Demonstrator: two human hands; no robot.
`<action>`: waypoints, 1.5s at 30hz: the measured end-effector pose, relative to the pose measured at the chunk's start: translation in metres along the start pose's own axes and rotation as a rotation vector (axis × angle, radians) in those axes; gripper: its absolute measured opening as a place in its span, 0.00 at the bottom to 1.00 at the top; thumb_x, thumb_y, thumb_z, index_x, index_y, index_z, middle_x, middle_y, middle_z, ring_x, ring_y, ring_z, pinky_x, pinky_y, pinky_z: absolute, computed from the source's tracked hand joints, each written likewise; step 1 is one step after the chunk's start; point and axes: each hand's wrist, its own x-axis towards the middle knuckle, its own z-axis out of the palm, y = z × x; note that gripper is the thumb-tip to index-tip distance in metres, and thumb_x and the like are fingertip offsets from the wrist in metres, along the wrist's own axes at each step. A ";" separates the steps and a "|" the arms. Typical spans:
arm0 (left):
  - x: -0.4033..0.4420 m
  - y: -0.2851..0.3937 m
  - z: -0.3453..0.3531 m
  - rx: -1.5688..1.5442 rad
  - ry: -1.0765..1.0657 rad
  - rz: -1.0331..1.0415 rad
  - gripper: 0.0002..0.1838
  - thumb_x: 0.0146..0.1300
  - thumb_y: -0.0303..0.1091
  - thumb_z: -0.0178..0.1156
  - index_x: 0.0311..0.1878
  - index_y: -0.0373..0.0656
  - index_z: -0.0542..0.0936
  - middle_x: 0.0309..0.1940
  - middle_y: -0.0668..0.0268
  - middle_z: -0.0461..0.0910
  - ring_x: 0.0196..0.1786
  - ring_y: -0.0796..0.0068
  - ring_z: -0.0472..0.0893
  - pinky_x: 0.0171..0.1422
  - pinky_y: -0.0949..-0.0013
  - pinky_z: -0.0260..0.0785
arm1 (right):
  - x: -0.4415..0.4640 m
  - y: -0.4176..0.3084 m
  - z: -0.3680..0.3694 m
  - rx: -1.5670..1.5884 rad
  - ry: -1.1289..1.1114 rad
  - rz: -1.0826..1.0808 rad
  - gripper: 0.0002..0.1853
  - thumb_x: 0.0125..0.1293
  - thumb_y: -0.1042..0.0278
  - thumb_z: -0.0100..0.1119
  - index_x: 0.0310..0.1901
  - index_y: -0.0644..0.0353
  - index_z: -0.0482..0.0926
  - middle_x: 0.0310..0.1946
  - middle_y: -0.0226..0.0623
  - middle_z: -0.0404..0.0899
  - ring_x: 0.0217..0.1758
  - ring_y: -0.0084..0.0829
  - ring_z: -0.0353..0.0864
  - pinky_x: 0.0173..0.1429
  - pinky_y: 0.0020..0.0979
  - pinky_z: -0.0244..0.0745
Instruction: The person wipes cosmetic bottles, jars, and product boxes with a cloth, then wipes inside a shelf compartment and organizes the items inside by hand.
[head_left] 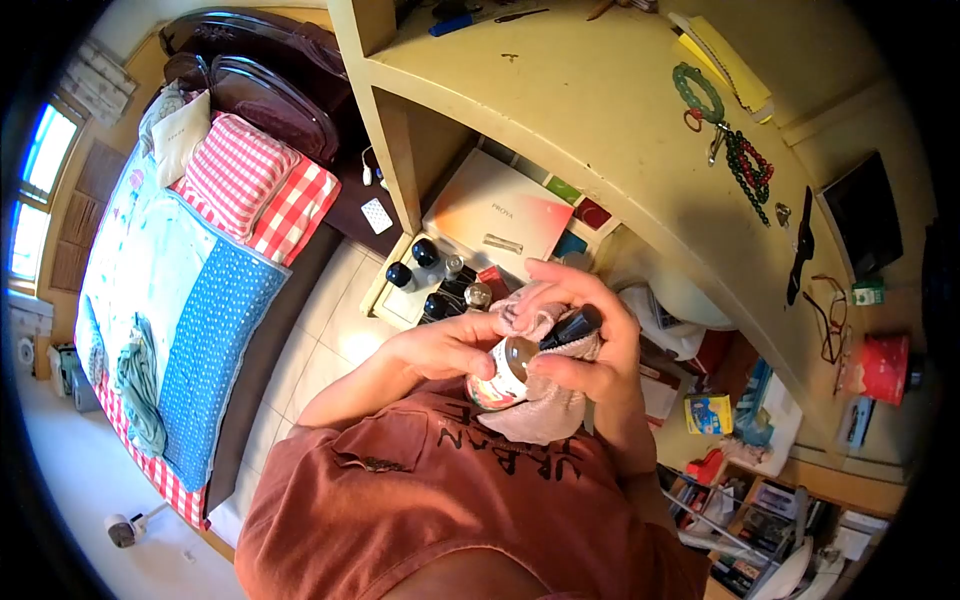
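Close to my chest, my left hand [455,347] is closed around a small jar [507,375] with a white, printed label and a brownish upper part. My right hand [590,340] holds a pale pinkish cloth [545,415], which is bunched behind and beside the jar. A black cap or black-topped item [571,328] shows between the right thumb and fingers, against the cloth. Whether it is joined to the jar cannot be made out. Just beyond my hands, several bottles with dark caps [425,252] stand on a low shelf.
A cream shelf [520,95] curves above my hands, with bead strings [750,165], glasses [828,320] and a red container [878,366]. A pinkish box [500,208] lies on the lower shelf. The bed [215,350] is at left; an open drawer [745,500] is at lower right.
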 end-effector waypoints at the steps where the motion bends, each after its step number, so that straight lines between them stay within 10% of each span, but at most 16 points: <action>1: 0.003 -0.002 0.004 0.053 0.022 0.050 0.39 0.54 0.39 0.76 0.66 0.37 0.69 0.57 0.65 0.76 0.58 0.76 0.75 0.64 0.67 0.66 | 0.002 -0.001 -0.002 0.010 -0.025 0.026 0.39 0.52 0.73 0.73 0.66 0.70 0.68 0.47 0.37 0.81 0.54 0.28 0.79 0.63 0.31 0.70; 8: 0.013 -0.002 0.031 0.753 0.439 0.461 0.36 0.51 0.28 0.77 0.62 0.41 0.67 0.54 0.65 0.72 0.56 0.77 0.74 0.57 0.69 0.69 | 0.007 -0.004 0.016 -0.118 0.227 0.091 0.26 0.55 0.77 0.69 0.57 0.64 0.74 0.46 0.34 0.80 0.50 0.23 0.79 0.58 0.27 0.72; 11: 0.018 -0.002 0.036 1.269 0.722 0.702 0.37 0.45 0.26 0.77 0.59 0.37 0.69 0.52 0.54 0.73 0.51 0.63 0.77 0.53 0.65 0.71 | 0.007 -0.001 0.033 -0.239 0.449 0.035 0.27 0.54 0.79 0.67 0.58 0.68 0.73 0.41 0.34 0.78 0.47 0.23 0.76 0.57 0.26 0.69; 14: 0.016 -0.001 0.043 1.226 0.801 0.651 0.37 0.43 0.24 0.76 0.58 0.37 0.70 0.52 0.53 0.73 0.51 0.56 0.76 0.54 0.62 0.71 | 0.004 0.005 0.039 -0.184 0.517 -0.009 0.28 0.55 0.80 0.66 0.59 0.69 0.71 0.39 0.34 0.78 0.45 0.22 0.76 0.57 0.25 0.69; 23: 0.014 0.022 0.029 0.550 0.278 0.329 0.41 0.50 0.25 0.77 0.64 0.43 0.62 0.55 0.66 0.70 0.57 0.78 0.71 0.60 0.72 0.66 | 0.003 0.002 0.014 -0.174 0.337 -0.131 0.27 0.55 0.80 0.67 0.58 0.70 0.71 0.40 0.36 0.80 0.44 0.23 0.78 0.56 0.26 0.72; 36: 0.019 0.001 0.039 1.173 0.643 0.709 0.37 0.52 0.26 0.75 0.63 0.36 0.65 0.56 0.53 0.73 0.58 0.64 0.76 0.63 0.64 0.69 | 0.002 0.005 0.032 -0.221 0.577 -0.126 0.38 0.52 0.76 0.73 0.65 0.66 0.65 0.53 0.40 0.74 0.53 0.28 0.75 0.60 0.31 0.71; 45: 0.019 -0.003 0.031 0.558 0.459 0.586 0.40 0.54 0.27 0.71 0.66 0.42 0.59 0.63 0.61 0.67 0.69 0.68 0.66 0.74 0.63 0.53 | -0.003 0.031 0.034 -0.117 0.461 -0.098 0.52 0.48 0.66 0.80 0.71 0.68 0.56 0.61 0.43 0.70 0.63 0.34 0.72 0.68 0.35 0.66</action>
